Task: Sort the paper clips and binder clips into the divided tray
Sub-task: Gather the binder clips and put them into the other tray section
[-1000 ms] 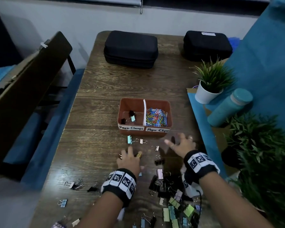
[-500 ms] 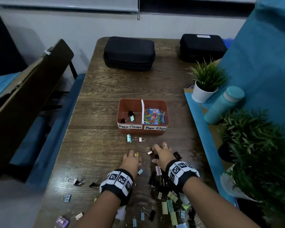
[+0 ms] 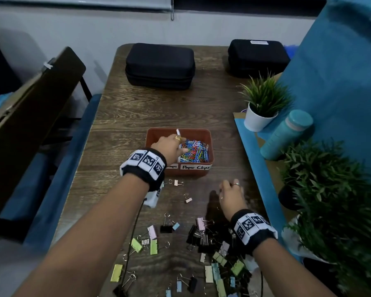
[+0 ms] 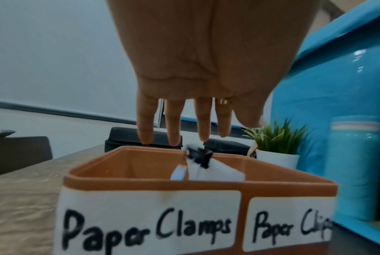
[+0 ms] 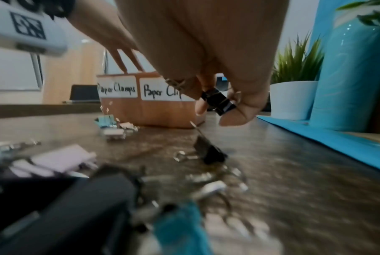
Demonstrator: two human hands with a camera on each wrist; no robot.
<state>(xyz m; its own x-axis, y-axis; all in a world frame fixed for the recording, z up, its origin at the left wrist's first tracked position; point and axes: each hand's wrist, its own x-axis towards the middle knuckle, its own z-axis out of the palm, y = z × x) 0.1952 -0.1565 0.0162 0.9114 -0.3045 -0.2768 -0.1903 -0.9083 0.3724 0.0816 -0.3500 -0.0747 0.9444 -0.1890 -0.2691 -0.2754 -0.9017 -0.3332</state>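
The orange divided tray (image 3: 210, 146) stands mid-table, labelled "Paper Clamps" on the left and "Paper Clips" on the right. Coloured paper clips (image 3: 194, 151) fill its right half. My left hand (image 3: 169, 144) hovers over the left half. In the left wrist view its fingers (image 4: 172, 124) are straight and spread, and a black binder clip (image 4: 201, 157) hangs in the air just under them, above the tray's rim (image 4: 141, 182). My right hand (image 3: 230, 189) is low over the table before the tray and pinches a black binder clip (image 5: 219, 102). Several binder clips (image 3: 204, 239) lie scattered near me.
Two black cases (image 3: 160, 66) (image 3: 258, 57) sit at the far end. A potted plant (image 3: 263, 103), a teal bottle (image 3: 287, 135) and leafy plants (image 3: 330, 189) line the right side on a blue mat (image 3: 257, 168). A folded brown chair (image 3: 30, 116) stands left.
My left hand has gone from the table up over the tray's left half and opened, with a black clip dropping from it. My right hand has picked up a black clip.
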